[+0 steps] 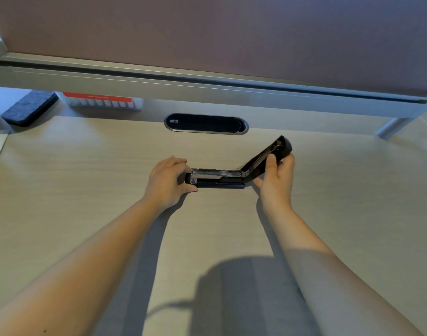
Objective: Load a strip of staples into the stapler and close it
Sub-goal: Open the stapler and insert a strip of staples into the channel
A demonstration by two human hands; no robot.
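Both hands grip open stapler [219,177] (staples inside indistinct); nose hidden.

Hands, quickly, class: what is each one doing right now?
Left hand: closed on the stapler front end.
Right hand: holding the raised stapler lid open.

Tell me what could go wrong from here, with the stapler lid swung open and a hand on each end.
1. The right hand grips the raised lid near the hinge; swinging it shut could pinch the fingers against the metal staple channel.
2. The left hand only steadies the stapler at its front end, so a hard push could slide it across the smooth desk.
3. Whether staples sit in the channel is unclear; closing could leave it empty.
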